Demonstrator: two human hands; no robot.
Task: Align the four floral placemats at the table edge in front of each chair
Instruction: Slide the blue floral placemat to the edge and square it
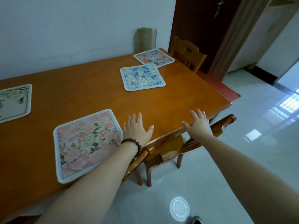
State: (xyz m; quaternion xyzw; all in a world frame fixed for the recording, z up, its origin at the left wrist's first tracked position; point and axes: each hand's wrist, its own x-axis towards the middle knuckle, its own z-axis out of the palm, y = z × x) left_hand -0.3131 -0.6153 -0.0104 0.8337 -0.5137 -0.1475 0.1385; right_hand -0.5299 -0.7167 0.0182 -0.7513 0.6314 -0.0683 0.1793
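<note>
Four floral placemats lie on the wooden table (80, 81). A pink one (85, 144) sits near the front edge, slightly turned. A blue one (142, 77) lies skewed in the middle right. A pink-red one (153, 56) lies at the far corner, touching the blue one's corner. A green one (14, 102) is cut off at the left. My left hand (137, 128) hovers flat and open just right of the pink mat, with a bead bracelet on the wrist. My right hand (198, 122) is open over the table's front edge.
A wooden chair (169, 146) is tucked under the table below my hands. Another chair (187, 54) stands at the far end by a dark door. A beige roll (145, 39) leans on the wall. A round white plate-like object (179, 208) lies on the tiled floor.
</note>
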